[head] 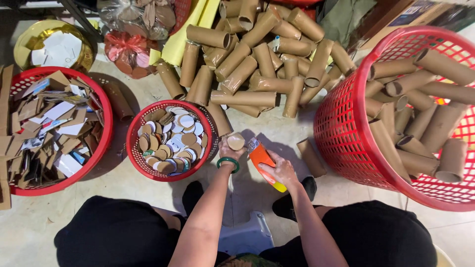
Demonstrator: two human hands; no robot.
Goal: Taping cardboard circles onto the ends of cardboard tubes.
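Left hand [231,151] fingers clamped on cardboard tube [235,141], end-on to camera, just right of small red basket [136,129]. Right hand [282,170] fingers wrapped on orange cutter [261,159], touching tube's right.

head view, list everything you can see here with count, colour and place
cardboard tubes: a large loose pile, brown, on the floor at top centre
big basket: one, red, right, full of brown tubes
small basket: one, red, centre left, holding round card discs, brown and white
wide basket: one, red, far left, holding flat cardboard scraps
plastic bags: two or so, clear and red, top left, with brown pieces inside
round tin: one, gold, top left corner
stool: one, grey, bottom centre
left hand: holds a short brown tube, green bangle on the wrist
right hand: grips an orange and yellow tool
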